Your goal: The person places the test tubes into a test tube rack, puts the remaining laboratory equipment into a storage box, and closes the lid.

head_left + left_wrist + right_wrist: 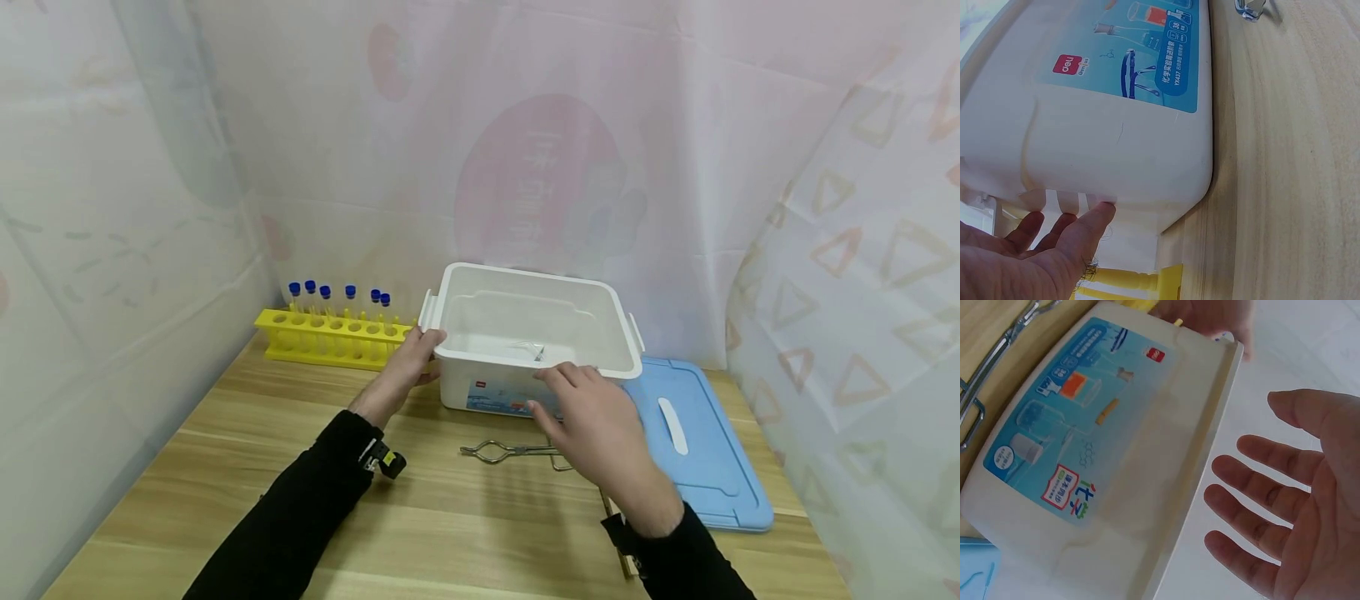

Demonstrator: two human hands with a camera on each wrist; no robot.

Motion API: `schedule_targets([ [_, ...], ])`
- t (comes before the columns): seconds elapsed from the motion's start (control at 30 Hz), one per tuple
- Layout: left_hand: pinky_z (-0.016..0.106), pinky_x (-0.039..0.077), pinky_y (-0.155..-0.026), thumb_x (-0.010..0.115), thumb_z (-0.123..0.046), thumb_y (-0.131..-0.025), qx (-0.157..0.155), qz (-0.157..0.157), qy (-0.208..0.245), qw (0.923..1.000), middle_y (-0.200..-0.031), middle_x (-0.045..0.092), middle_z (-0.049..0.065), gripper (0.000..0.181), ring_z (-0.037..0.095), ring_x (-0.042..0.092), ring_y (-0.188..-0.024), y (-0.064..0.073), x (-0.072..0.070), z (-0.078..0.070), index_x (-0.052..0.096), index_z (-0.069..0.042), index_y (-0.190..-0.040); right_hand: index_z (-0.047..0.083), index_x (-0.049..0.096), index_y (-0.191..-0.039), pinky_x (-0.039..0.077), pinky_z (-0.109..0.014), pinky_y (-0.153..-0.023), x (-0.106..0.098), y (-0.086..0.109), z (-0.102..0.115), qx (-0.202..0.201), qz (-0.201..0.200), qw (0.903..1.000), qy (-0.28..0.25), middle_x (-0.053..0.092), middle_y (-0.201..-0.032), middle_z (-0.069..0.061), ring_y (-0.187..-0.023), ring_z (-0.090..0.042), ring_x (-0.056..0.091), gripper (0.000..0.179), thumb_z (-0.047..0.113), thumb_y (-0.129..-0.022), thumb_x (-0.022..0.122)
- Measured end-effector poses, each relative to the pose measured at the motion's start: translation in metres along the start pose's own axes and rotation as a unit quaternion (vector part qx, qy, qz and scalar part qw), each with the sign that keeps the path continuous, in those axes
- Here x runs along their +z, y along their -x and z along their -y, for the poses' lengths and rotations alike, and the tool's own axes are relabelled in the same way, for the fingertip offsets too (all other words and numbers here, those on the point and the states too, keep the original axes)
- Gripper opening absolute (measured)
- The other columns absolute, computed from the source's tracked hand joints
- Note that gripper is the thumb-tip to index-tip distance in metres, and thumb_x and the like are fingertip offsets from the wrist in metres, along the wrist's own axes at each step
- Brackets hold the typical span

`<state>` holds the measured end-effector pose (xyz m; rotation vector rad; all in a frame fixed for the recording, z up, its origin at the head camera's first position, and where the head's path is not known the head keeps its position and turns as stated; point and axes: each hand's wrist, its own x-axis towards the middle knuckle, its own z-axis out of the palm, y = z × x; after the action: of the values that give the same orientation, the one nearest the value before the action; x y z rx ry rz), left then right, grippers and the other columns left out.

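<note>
A white plastic storage box (457,379) without its lid stands on the table, a blue printed label (1141,56) on its front. My left hand (401,364) is at the box's left end, its fingertips (1100,212) against the wall under the rim. My right hand (596,421) hovers by the front rim with its fingers (1260,497) spread, holding nothing. Inside the box lies a small clear packet (534,348). Metal crucible tongs (498,452) lie in front of the box, partly hidden under the right hand.
A yellow rack (333,333) with several blue-capped test tubes (325,293) stands left of the box. The light blue lid (712,442) with a white handle lies flat on the right. Patterned curtains (360,167) enclose the wooden table (247,467).
</note>
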<state>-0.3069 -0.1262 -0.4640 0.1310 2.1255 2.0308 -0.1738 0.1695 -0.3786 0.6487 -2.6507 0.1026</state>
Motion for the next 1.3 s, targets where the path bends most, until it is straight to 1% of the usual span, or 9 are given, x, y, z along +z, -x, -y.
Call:
schedule_targets([
  [0.1, 0.081, 0.037, -0.138, 0.047, -0.049, -0.118, 0.0, -0.001, -0.004, 1.0, -0.19, 0.03, 0.028, 0.086, 0.053, 0.034, -0.177, 0.0, 0.0, -0.001, 0.014, -0.013, -0.188, 0.015, 0.08, -0.14, 0.07, -0.042, -0.085, 0.006, 0.003, 0.004, -0.016, -0.003, 0.9999, 0.005, 0.084, -0.131, -0.003, -0.116, -0.027, 0.081, 0.044, 0.037, -0.104, 0.092],
  [0.3, 0.082, 0.038, -0.137, 0.047, -0.05, -0.118, -0.001, -0.004, -0.002, 1.0, -0.191, 0.03, 0.025, 0.085, 0.052, 0.034, -0.177, 0.0, 0.0, 0.0, 0.015, -0.017, -0.189, 0.016, 0.08, -0.136, 0.069, -0.037, -0.083, 0.023, 0.007, 0.008, -0.034, 0.024, 0.9991, 0.006, 0.082, -0.127, 0.001, -0.114, -0.023, 0.079, 0.041, 0.034, -0.102, 0.094],
  [0.4, 0.081, 0.038, -0.138, 0.047, -0.05, -0.118, -0.002, -0.006, 0.002, 1.0, -0.191, 0.032, 0.024, 0.083, 0.052, 0.035, -0.177, 0.0, 0.0, 0.001, 0.016, -0.019, -0.188, 0.015, 0.08, -0.136, 0.069, -0.038, -0.084, 0.032, 0.009, 0.009, -0.044, 0.035, 0.9984, -0.008, 0.082, -0.126, 0.0, -0.113, -0.023, 0.079, 0.041, 0.031, -0.101, 0.095],
  [0.53, 0.082, 0.038, -0.137, 0.046, -0.049, -0.119, -0.001, -0.004, -0.001, 1.0, -0.191, 0.03, 0.025, 0.083, 0.052, 0.035, -0.177, 0.0, 0.0, 0.0, 0.015, -0.016, -0.188, 0.011, 0.08, -0.137, 0.07, -0.038, -0.079, 0.043, 0.011, 0.01, -0.059, 0.044, 0.9972, -0.009, 0.083, -0.127, -0.004, -0.112, -0.025, 0.081, 0.044, 0.028, -0.1, 0.096],
  [0.63, 0.081, 0.038, -0.137, 0.046, -0.049, -0.118, -0.002, -0.005, -0.003, 1.0, -0.191, 0.03, 0.026, 0.084, 0.052, 0.035, -0.177, 0.0, 0.0, 0.0, 0.015, -0.015, -0.188, 0.01, 0.08, -0.136, 0.069, -0.036, -0.072, 0.05, 0.011, 0.01, -0.063, 0.062, 0.9961, -0.001, 0.084, -0.127, -0.006, -0.109, -0.025, 0.082, 0.044, 0.028, -0.1, 0.096],
  [0.8, 0.08, 0.039, -0.137, 0.048, -0.051, -0.118, -0.004, -0.01, -0.001, 0.9999, -0.191, 0.031, 0.024, 0.084, 0.051, 0.037, -0.176, -0.001, 0.001, 0.0, 0.017, -0.016, -0.188, 0.011, 0.081, -0.13, 0.066, -0.036, -0.064, 0.061, 0.01, 0.01, -0.062, 0.103, 0.9926, 0.015, 0.083, -0.124, -0.005, -0.1, -0.023, 0.08, 0.04, 0.031, -0.099, 0.097],
  [0.93, 0.081, 0.038, -0.137, 0.046, -0.047, -0.119, 0.0, -0.007, 0.0, 1.0, -0.19, 0.032, 0.025, 0.081, 0.052, 0.037, -0.176, 0.0, 0.002, -0.001, 0.017, -0.016, -0.188, 0.013, 0.08, -0.123, 0.069, -0.037, -0.068, 0.069, 0.01, 0.009, -0.068, 0.124, 0.9895, 0.03, 0.083, -0.121, -0.004, -0.098, -0.023, 0.078, 0.038, 0.035, -0.097, 0.098],
  [1.07, 0.082, 0.038, -0.137, 0.046, -0.047, -0.118, 0.001, -0.006, -0.004, 1.0, -0.189, 0.033, 0.026, 0.082, 0.053, 0.037, -0.175, 0.0, 0.002, -0.002, 0.017, -0.016, -0.188, 0.014, 0.079, -0.117, 0.07, -0.039, -0.074, 0.076, 0.01, 0.007, -0.073, 0.139, 0.9871, 0.031, 0.081, -0.115, -0.003, -0.097, -0.023, 0.077, 0.031, 0.032, -0.099, 0.097],
  [1.3, 0.081, 0.037, -0.137, 0.048, -0.049, -0.118, 0.0, -0.006, 0.0, 1.0, -0.191, 0.031, 0.024, 0.084, 0.052, 0.036, -0.176, 0.001, 0.001, -0.001, 0.016, -0.019, -0.189, 0.014, 0.08, -0.104, 0.069, -0.042, -0.068, 0.087, 0.01, 0.004, -0.08, 0.144, 0.9862, 0.021, 0.08, -0.104, -0.003, -0.092, -0.024, 0.079, 0.006, 0.013, -0.105, 0.086],
])
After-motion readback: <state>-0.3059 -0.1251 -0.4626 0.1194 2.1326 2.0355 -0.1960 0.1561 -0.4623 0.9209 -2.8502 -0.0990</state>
